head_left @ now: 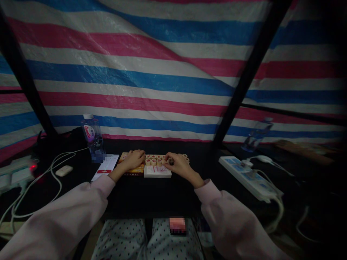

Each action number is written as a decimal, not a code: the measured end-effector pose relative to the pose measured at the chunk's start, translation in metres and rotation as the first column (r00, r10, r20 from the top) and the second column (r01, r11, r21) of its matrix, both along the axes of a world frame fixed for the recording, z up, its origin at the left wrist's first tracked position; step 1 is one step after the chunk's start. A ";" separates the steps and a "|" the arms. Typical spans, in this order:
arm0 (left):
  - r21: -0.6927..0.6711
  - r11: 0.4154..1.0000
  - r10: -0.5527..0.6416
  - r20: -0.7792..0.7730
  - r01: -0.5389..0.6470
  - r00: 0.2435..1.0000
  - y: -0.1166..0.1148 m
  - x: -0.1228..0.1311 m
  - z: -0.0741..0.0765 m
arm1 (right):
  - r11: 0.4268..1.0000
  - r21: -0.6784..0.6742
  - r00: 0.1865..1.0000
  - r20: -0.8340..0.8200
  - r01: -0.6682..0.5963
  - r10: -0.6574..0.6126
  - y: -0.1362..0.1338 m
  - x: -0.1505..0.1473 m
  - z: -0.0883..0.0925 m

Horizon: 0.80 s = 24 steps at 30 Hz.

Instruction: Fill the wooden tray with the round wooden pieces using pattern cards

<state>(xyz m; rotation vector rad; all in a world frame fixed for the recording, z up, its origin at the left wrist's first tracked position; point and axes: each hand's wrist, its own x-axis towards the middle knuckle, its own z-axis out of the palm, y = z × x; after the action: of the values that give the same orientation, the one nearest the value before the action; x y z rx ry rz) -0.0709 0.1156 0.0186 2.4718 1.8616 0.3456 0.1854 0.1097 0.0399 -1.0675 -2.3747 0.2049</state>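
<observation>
A small white box (157, 172) with rows of round wooden game pieces (153, 160) printed in red lies on the black table (151, 196). My left hand (133, 159) rests curled on the red-and-yellow lid (135, 170) beside the box's left edge. My right hand (176, 163) is at the box's right end, fingers pinched together around a dark round piece (171, 162). Both arms wear pale pink sleeves.
A water bottle (92, 136) stands at the back left, a white card (105, 168) next to the lid. White cables (40, 177), a small white case (64, 170) and chargers lie left. A white power strip (251, 178) and second bottle (256, 135) sit right. Striped tarp behind.
</observation>
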 end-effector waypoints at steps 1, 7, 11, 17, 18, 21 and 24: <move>0.000 1.000 0.000 -0.001 0.000 1.000 -0.001 0.000 0.000 | 1.000 -0.004 1.000 0.017 -0.007 0.007 0.001 0.000 -0.002; -0.005 1.000 -0.002 -0.007 0.002 1.000 -0.003 0.001 0.003 | 0.998 -0.063 0.998 0.065 -0.010 0.014 0.009 0.000 -0.012; -0.005 1.000 0.006 -0.006 -0.006 1.000 -0.003 0.002 0.004 | 0.998 -0.055 0.999 0.046 -0.005 0.008 0.011 0.001 -0.014; -0.001 1.000 0.008 -0.007 -0.008 1.000 -0.003 0.002 0.003 | 1.000 -0.024 1.000 0.031 0.000 0.001 0.008 0.000 -0.011; -0.003 1.000 0.008 -0.007 -0.008 1.000 -0.003 0.001 0.003 | 1.000 -0.018 1.000 0.016 0.009 -0.009 0.008 0.000 -0.010; -0.009 1.000 0.006 -0.006 -0.006 1.000 -0.003 0.001 0.003 | 0.992 0.017 0.992 -0.030 0.122 -0.121 0.007 0.000 -0.009; -0.012 1.000 0.002 -0.001 -0.002 1.000 -0.004 0.001 0.004 | 0.958 0.033 0.957 0.037 0.285 -0.286 0.006 0.001 -0.007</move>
<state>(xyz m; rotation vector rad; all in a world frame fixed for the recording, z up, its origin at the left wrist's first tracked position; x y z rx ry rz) -0.0696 0.1121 0.0230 2.4631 1.8612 0.3327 0.1869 0.1158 0.0324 -1.3969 -2.2180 0.0465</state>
